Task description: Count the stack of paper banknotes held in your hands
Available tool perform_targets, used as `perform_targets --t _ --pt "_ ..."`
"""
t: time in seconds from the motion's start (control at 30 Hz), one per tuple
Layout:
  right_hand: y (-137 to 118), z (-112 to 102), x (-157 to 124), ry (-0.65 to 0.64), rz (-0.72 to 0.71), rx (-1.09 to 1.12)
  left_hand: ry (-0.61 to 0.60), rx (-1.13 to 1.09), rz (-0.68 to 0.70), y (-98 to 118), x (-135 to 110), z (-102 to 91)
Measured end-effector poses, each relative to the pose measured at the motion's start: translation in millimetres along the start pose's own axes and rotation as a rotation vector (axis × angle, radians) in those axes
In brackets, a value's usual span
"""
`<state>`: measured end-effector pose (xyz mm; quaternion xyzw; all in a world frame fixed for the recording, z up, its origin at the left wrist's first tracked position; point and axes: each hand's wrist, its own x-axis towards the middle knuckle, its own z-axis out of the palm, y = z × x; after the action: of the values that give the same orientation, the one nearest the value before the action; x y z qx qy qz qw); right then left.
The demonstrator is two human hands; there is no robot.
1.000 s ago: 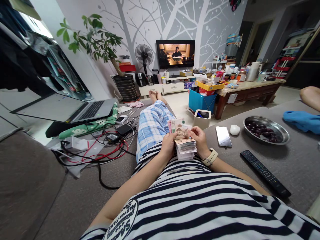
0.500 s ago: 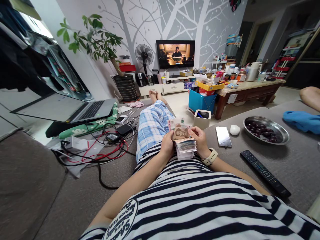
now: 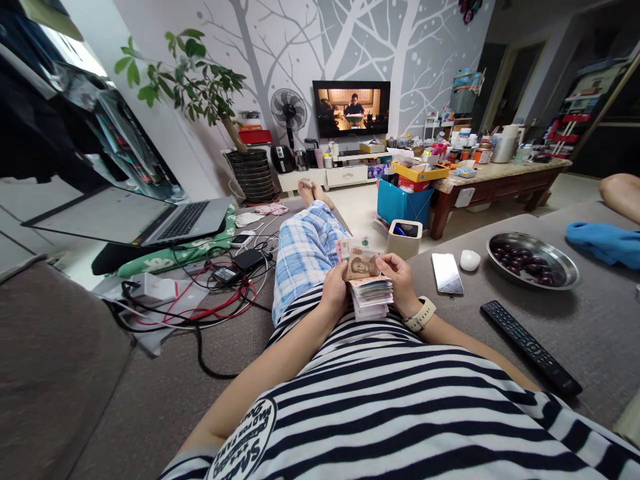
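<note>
A folded stack of banknotes (image 3: 371, 293) is held over my lap, its edges fanned toward me. My left hand (image 3: 335, 288) grips the stack at its left side, thumb on top. My right hand (image 3: 399, 277) pinches the right edge of the top brown note (image 3: 363, 265) between thumb and fingers; a watch with a pale band (image 3: 421, 315) is on that wrist. Pinkish notes (image 3: 345, 247) stick out behind the brown one. The undersides of the stack and the fingers beneath it are hidden.
On the sofa to the right lie a phone (image 3: 447, 273), a white case (image 3: 470, 260), a remote control (image 3: 530, 347) and a steel bowl of dark fruit (image 3: 570, 277). Left are tangled cables (image 3: 240, 293) and a laptop (image 3: 190, 220). A beige bin (image 3: 404, 245) stands ahead.
</note>
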<state>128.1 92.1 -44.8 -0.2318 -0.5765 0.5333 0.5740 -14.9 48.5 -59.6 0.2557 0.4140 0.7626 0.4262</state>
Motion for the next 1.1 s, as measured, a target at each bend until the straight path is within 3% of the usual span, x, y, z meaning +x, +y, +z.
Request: perform_targets --t 1.1 --pt "-0.6 0.7 -2.3 -0.006 0.024 -0.016 -0.002 0.012 0.004 2.4 -5.5 5.1"
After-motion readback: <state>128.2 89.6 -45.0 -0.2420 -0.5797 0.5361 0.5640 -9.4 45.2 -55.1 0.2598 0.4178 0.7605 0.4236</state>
